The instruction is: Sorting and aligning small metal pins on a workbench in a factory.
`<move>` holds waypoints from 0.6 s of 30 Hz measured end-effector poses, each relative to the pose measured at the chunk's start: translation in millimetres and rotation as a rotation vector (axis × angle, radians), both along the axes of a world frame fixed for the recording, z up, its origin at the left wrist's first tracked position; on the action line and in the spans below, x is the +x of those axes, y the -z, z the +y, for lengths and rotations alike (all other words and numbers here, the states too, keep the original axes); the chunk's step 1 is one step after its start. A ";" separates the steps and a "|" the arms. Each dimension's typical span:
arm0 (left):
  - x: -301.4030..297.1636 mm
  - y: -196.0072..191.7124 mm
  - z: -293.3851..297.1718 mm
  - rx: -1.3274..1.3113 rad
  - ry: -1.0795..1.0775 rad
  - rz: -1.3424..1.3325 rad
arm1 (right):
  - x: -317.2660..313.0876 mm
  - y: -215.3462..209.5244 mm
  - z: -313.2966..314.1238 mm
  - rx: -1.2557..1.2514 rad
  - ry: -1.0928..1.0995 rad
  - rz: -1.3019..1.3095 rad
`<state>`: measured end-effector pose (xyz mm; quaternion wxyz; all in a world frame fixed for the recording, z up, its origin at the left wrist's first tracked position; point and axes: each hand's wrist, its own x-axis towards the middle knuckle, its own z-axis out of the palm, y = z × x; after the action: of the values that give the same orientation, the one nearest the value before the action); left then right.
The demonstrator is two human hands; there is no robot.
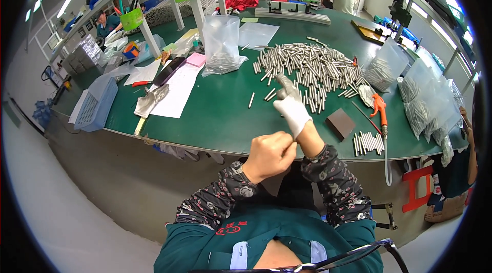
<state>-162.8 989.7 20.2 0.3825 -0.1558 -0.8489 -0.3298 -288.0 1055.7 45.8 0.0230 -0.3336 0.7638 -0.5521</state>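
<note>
My bare left hand [270, 154] is closed, its fingers pinching the cuff of a white work glove [294, 114] at my right wrist. That glove covers my right hand [291, 103], and its fingertips are stained grey. The right fingers stretch out over the green table [225, 114], holding nothing. Just beyond them spreads a large heap of short metal pins [307, 65], with a few lying loose at its near side. Another stained glove [152, 100] lies on white paper to the left.
On the right are a brown block [340, 123], a row of pins [368, 143], an orange air gun [379, 109] with its hose, and bags of pins [423, 104]. Leftward stand a bag of pins [221, 47], a phone [169, 70] and a blue basket [98, 105]. Other people sit farther off.
</note>
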 end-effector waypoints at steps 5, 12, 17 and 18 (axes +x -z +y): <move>3.5 -7.6 -8.4 0.093 -0.081 0.014 | 23.5 2.7 -7.4 -0.063 0.150 0.298; 5.7 -12.4 -20.1 -0.113 0.205 0.043 | 26.8 -3.9 -0.3 -0.009 0.123 0.481; 8.2 -15.2 -6.2 -0.133 0.494 0.003 | 8.9 6.8 10.0 -0.417 -0.186 0.316; 8.8 -14.0 -4.3 -0.101 0.529 -0.011 | 13.6 8.4 10.6 -0.454 -0.244 0.138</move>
<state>-154.0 985.4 34.2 0.2701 -0.3891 -0.7962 -0.3764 -274.4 1066.3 37.4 -0.0383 -0.4567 0.5742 -0.6785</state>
